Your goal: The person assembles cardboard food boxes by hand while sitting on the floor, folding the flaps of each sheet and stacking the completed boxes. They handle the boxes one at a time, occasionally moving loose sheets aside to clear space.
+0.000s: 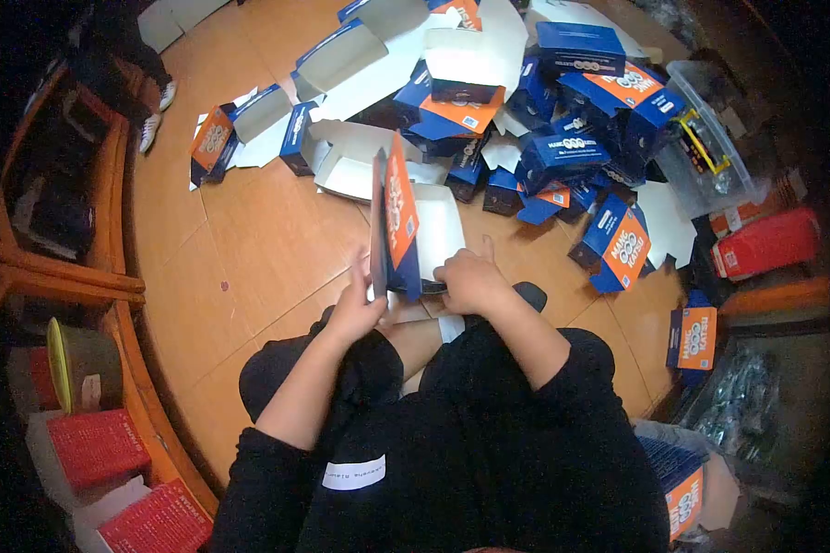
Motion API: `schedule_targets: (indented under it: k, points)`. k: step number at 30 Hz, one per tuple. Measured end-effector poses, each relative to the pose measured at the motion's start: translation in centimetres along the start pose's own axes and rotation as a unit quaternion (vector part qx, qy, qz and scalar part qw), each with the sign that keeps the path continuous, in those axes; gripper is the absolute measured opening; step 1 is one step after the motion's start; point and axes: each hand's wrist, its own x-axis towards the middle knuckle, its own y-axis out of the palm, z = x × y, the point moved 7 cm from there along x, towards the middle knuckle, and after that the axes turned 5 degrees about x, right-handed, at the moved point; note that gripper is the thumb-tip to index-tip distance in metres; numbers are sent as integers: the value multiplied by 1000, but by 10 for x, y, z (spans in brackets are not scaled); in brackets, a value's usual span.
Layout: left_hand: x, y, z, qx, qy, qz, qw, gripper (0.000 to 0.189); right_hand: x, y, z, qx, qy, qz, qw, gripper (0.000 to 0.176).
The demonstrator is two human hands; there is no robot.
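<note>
Between my hands, above my crossed legs, is a part-folded carton with an orange and dark blue outer face and a white inside. Its printed panel stands nearly edge-on to the camera, and the white inner side opens to the right. My left hand grips the carton's lower left edge, thumb on the near side. At the lower right edge my right hand has its fingers curled against the white panel, with one finger pointing up. Just beyond the carton lies another open white-lined box on the tiled floor.
Many blue and orange boxes are heaped ahead and to the right, beside a clear plastic bin. Red boxes sit by a wooden shelf on the left. A person's feet show at the upper left.
</note>
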Motion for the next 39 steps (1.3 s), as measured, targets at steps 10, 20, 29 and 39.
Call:
schedule_targets:
  k: [10, 20, 29, 39]
  points:
    - [-3, 20, -3, 206, 1, 112, 972, 80, 23, 32, 17, 268, -11, -172, 948, 37]
    - [-4, 23, -6, 184, 19, 119, 976, 75, 20, 30, 22, 225, -33, -182, 957, 24]
    - [-7, 34, 17, 104, 3, 100, 990, 38, 23, 36, 46, 138, -55, -100, 984, 32]
    - [2, 8, 3, 165, 8, 33, 986, 68, 27, 25, -14, 332, -92, -66, 937, 57]
